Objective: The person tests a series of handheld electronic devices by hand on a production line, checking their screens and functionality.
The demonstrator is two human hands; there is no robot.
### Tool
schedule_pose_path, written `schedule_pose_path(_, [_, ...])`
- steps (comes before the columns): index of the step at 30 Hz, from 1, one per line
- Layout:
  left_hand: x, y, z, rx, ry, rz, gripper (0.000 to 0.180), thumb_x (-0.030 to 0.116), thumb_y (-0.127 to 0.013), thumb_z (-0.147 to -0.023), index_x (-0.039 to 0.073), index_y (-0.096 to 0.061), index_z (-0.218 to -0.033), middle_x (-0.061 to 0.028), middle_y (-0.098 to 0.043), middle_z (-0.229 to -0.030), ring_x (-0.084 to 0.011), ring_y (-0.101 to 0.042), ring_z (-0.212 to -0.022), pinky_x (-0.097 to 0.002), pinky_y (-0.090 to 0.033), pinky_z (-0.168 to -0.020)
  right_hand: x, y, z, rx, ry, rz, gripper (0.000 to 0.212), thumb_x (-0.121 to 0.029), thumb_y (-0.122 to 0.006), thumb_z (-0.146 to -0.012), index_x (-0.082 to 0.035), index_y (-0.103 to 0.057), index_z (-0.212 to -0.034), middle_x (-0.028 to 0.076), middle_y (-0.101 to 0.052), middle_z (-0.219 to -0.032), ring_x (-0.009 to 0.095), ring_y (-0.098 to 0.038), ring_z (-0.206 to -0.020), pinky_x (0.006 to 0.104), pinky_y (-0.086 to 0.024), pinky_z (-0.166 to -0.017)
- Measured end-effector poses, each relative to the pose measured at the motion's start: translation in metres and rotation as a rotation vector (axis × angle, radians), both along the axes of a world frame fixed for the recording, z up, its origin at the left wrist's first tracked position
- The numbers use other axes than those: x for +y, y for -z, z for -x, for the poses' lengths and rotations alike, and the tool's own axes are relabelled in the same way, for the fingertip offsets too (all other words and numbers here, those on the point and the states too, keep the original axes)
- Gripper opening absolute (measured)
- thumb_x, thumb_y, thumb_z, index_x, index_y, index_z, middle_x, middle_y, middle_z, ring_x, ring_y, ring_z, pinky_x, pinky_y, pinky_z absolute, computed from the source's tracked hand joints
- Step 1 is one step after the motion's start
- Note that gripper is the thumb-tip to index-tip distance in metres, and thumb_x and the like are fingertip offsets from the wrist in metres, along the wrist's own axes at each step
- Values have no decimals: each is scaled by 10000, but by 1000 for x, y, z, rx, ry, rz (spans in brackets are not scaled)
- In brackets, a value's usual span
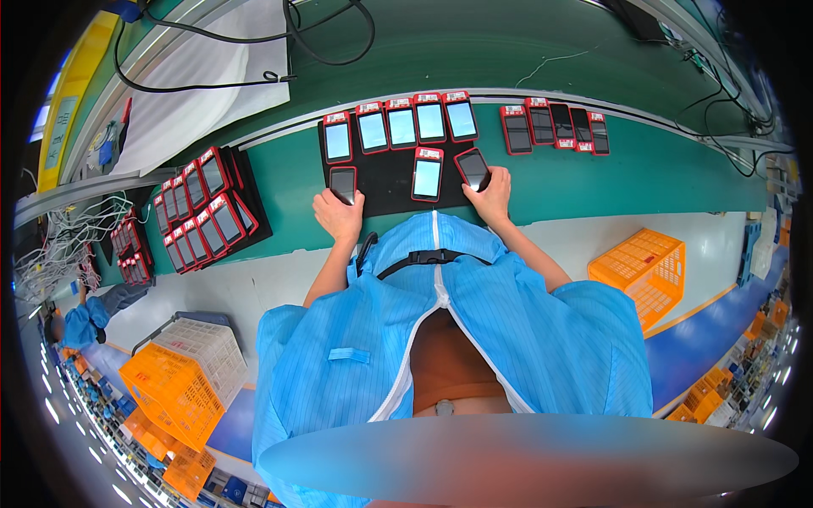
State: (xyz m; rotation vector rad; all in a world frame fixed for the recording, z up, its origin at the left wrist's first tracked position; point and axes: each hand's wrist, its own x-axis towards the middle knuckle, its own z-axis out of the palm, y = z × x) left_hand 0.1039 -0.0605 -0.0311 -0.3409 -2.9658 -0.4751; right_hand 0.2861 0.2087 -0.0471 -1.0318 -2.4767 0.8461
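Note:
On the green bench a black mat (385,178) carries several red-framed handheld devices. My left hand (341,217) grips the lower end of a dark-screened device (343,184) at the mat's near left. With my right hand (492,197) I hold another dark-screened device (472,169), tilted, at the mat's right edge. Between the two hands lies a device with a lit screen (427,176). Behind it a row of devices with lit, pale screens (401,125) runs along the mat's far side. The fingertips are partly hidden by the devices.
Several dark-screened devices (555,125) lie at the far right of the bench (660,182). Stacks of similar devices (207,216) stand on the left, beside tangled white cables (63,245). Orange crates (639,271) sit on the floor. Another person in blue (80,324) is at far left.

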Motion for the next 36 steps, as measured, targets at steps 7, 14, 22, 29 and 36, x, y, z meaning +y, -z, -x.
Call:
schedule_pose_path(7, [-3, 4, 2, -1, -2, 7, 596, 423, -768, -696, 3, -535, -1049, -166, -503, -1012, -376, -513, -989, -492, -430, -817, 0, -1, 1, -16, 3, 6, 658, -272, -839, -636, -2, -497, -1129, 161, -517, -1101, 346, -495, -1070, 446, -417, -925])
schedule_pose_path(14, [-3, 4, 1, -2, -2, 0, 591, 406, -782, -694, -3, -538, -1043, -169, -510, -1008, -379, -520, -983, -494, -435, -818, 0, -2, 1, -12, 4, 12, 649, -271, -837, -636, 2, -500, -1118, 161, -516, -1096, 344, -495, -1066, 444, -416, -926])
schedule_pose_path(22, [-4, 6, 1, -3, 1, 4, 604, 421, -779, -691, 1, -535, -1050, -167, -503, -1005, -378, -515, -983, -490, -433, -814, -1, -3, 2, 7, 2, -15, 634, -261, -838, -631, 6, -499, -1095, 164, -513, -1067, 342, -499, -1033, 437, -421, -902])
schedule_pose_path(29, [-4, 5, 2, 3, 7, 14, 602, 417, -778, -697, -9, -538, -1049, -173, -512, -1005, -382, -521, -982, -494, -437, -814, -1, -4, 2, -11, 4, 13, 640, -273, -831, -638, 2, -492, -1106, 162, -510, -1084, 343, -490, -1061, 442, -411, -920])
schedule_pose_path(36, [-4, 7, 2, 19, 6, 1, 608, 421, -774, -691, 1, -535, -1059, -168, -507, -1006, -380, -518, -981, -494, -434, -814, -1, -4, 3, 31, 2, -43, 619, -255, -842, -626, 1, -496, -1071, 164, -510, -1037, 344, -503, -998, 436, -426, -866])
